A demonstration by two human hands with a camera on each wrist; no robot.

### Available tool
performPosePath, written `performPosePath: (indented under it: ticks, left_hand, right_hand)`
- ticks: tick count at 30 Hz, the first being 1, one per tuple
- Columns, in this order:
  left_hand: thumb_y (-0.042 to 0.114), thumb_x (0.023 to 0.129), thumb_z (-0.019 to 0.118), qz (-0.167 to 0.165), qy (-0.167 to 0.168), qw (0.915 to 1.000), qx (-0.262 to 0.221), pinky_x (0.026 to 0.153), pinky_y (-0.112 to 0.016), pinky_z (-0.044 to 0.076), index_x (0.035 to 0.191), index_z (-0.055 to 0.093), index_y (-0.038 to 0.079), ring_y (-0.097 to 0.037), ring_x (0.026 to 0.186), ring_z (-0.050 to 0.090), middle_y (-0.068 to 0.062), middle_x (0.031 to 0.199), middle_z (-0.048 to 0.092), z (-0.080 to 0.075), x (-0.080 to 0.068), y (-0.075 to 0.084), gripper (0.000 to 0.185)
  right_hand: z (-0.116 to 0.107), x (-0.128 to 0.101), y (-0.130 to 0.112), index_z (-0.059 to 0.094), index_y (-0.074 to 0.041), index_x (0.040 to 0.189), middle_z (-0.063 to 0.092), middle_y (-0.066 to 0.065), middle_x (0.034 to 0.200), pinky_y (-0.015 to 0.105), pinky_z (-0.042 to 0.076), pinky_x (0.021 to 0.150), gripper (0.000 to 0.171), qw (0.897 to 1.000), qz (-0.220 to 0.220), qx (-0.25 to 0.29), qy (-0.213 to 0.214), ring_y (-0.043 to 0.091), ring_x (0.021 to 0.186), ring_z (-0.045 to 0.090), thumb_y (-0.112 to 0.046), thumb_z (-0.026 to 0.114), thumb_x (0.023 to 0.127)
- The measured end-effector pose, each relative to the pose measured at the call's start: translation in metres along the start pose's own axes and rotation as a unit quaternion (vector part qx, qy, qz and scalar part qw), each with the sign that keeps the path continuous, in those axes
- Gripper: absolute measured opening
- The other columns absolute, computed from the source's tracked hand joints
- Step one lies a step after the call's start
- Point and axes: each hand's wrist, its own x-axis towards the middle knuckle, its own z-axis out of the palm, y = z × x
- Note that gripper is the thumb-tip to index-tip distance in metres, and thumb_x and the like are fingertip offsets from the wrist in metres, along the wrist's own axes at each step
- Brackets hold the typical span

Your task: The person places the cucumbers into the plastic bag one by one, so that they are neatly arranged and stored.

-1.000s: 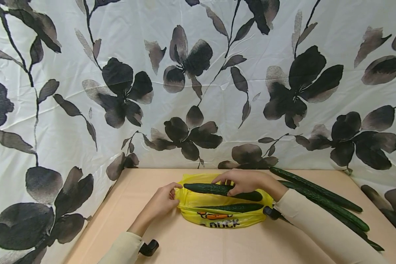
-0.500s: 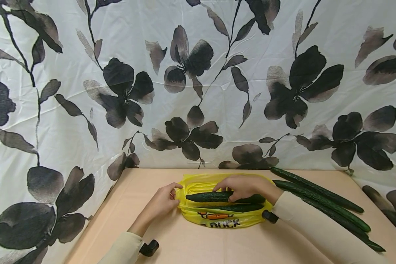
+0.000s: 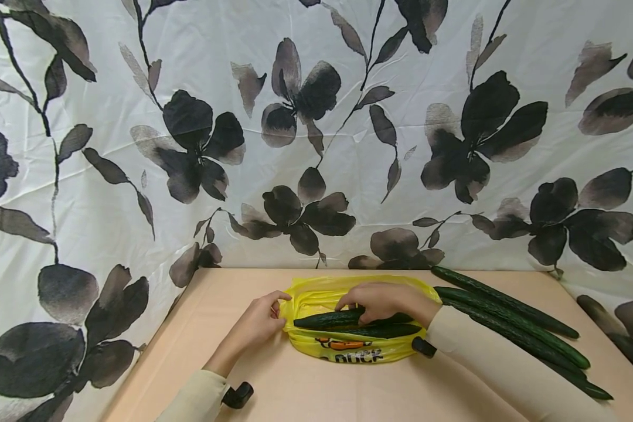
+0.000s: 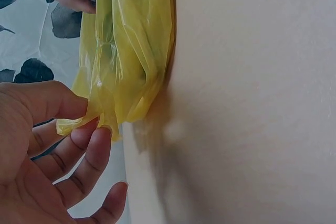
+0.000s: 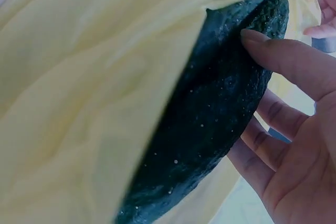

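Yellow plastic bag point(image 3: 348, 346): lies on its side at table centre, mouth open toward twelve o'clock, printed side toward six o'clock; a duck figure and dark lettering show on it.

Left hand point(image 3: 258, 322): at nine o'clock of the bag; thumb and forefinger pinch the bag's left edge point(image 4: 84, 121), the other fingers loosely curled below it.

Right hand point(image 3: 385, 302): over the bag's mouth; fingers point(image 5: 283, 59) curled round the upper cucumber point(image 3: 329, 319), thumb side hidden in the wrist view.

Upper cucumber: dark green, lying nine-to-three inside the bag's opening, its left tip near the pinched edge.

Second cucumber point(image 3: 385, 332): in the bag, just beside the first toward six o'clock.

Loose cucumbers point(image 3: 506, 316): three or so, long, at three o'clock of the bag, slanting from eleven to five.

Table point(image 3: 316, 392): tan surface.

Floral curtain point(image 3: 316, 135): white with dark blooms, at twelve o'clock.
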Motion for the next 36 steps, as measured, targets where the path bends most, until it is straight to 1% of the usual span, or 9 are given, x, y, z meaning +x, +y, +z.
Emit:
performPosePath:
  ticks: [3, 7, 11, 16, 18, 23, 32, 36]
  left_hand:
    - [-0.004, 0.079, 0.074, -0.001, 0.000, 1.0000, -0.002, 0.067, -0.027, 0.046, 0.124, 0.066, 0.008, -0.015, 0.076, 0.053, -0.005, 0.084, 0.057, 0.000, 0.000, 0.001, 0.048]
    - [-0.004, 0.080, 0.074, -0.005, -0.004, 1.0000, -0.005, 0.067, -0.028, 0.045, 0.125, 0.065, 0.007, -0.015, 0.076, 0.053, -0.005, 0.084, 0.057, 0.000, 0.000, 0.001, 0.048]
    - [-0.005, 0.079, 0.073, 0.002, -0.003, 1.0000, -0.006, 0.066, -0.028, 0.045, 0.125, 0.065, 0.006, -0.015, 0.075, 0.053, -0.006, 0.084, 0.057, 0.000, 0.001, 0.002, 0.047]
    - [-0.006, 0.078, 0.072, 0.006, 0.001, 0.9999, -0.009, 0.065, -0.027, 0.045, 0.124, 0.066, 0.006, -0.015, 0.074, 0.053, -0.006, 0.083, 0.057, -0.001, 0.000, 0.002, 0.048]
    - [-0.006, 0.078, 0.072, 0.004, 0.002, 1.0000, -0.009, 0.065, -0.028, 0.045, 0.124, 0.066, 0.006, -0.014, 0.074, 0.053, -0.005, 0.083, 0.057, -0.001, -0.001, 0.003, 0.048]
    - [-0.006, 0.078, 0.072, 0.002, 0.003, 1.0000, -0.006, 0.066, -0.029, 0.046, 0.124, 0.066, 0.006, -0.015, 0.075, 0.053, -0.005, 0.083, 0.056, -0.002, -0.001, 0.002, 0.048]
    - [-0.006, 0.078, 0.073, 0.002, 0.002, 1.0000, -0.007, 0.065, -0.028, 0.045, 0.124, 0.066, 0.007, -0.015, 0.075, 0.053, -0.004, 0.082, 0.056, -0.001, -0.001, 0.000, 0.047]
    - [-0.006, 0.079, 0.073, 0.001, 0.001, 1.0000, -0.007, 0.065, -0.028, 0.045, 0.124, 0.066, 0.006, -0.015, 0.074, 0.053, -0.004, 0.081, 0.056, -0.001, -0.001, 0.000, 0.048]
  right_hand:
    - [0.002, 0.002, -0.001, 0.059, -0.028, 0.141, 0.064, -0.012, 0.129, 0.031, 0.052, 0.095, 0.055, 1.000, 0.002, -0.004, -0.002, 0.006, 0.112, 0.060, -0.017, 0.077, 0.090]
    - [0.004, 0.004, -0.001, 0.060, -0.028, 0.140, 0.065, -0.012, 0.125, 0.032, 0.052, 0.094, 0.054, 1.000, 0.011, 0.000, -0.001, 0.005, 0.110, 0.060, -0.016, 0.077, 0.090]
    - [0.007, 0.005, 0.000, 0.061, -0.029, 0.139, 0.066, -0.011, 0.118, 0.031, 0.052, 0.091, 0.051, 1.000, 0.018, -0.009, 0.004, 0.005, 0.105, 0.061, -0.019, 0.076, 0.091]
    - [0.009, 0.003, 0.000, 0.063, -0.032, 0.137, 0.064, -0.009, 0.113, 0.031, 0.053, 0.085, 0.048, 0.999, 0.030, -0.024, 0.013, 0.006, 0.101, 0.061, -0.023, 0.076, 0.092]
    - [0.008, 0.002, 0.000, 0.065, -0.031, 0.134, 0.064, -0.007, 0.112, 0.032, 0.053, 0.082, 0.045, 0.999, 0.038, -0.021, 0.020, 0.006, 0.098, 0.061, -0.022, 0.076, 0.091]
    - [0.004, 0.000, 0.000, 0.070, -0.029, 0.128, 0.064, -0.006, 0.108, 0.032, 0.053, 0.082, 0.038, 0.998, 0.047, -0.016, 0.031, 0.005, 0.091, 0.061, -0.021, 0.076, 0.091]
    - [0.006, -0.006, 0.004, 0.071, -0.027, 0.125, 0.063, -0.007, 0.104, 0.031, 0.051, 0.080, 0.032, 0.998, 0.046, -0.003, 0.037, 0.005, 0.088, 0.058, -0.025, 0.074, 0.093]
    - [0.008, -0.009, 0.012, 0.072, -0.023, 0.124, 0.065, -0.007, 0.105, 0.031, 0.052, 0.080, 0.029, 0.998, 0.034, 0.010, 0.046, 0.005, 0.088, 0.060, -0.025, 0.072, 0.095]
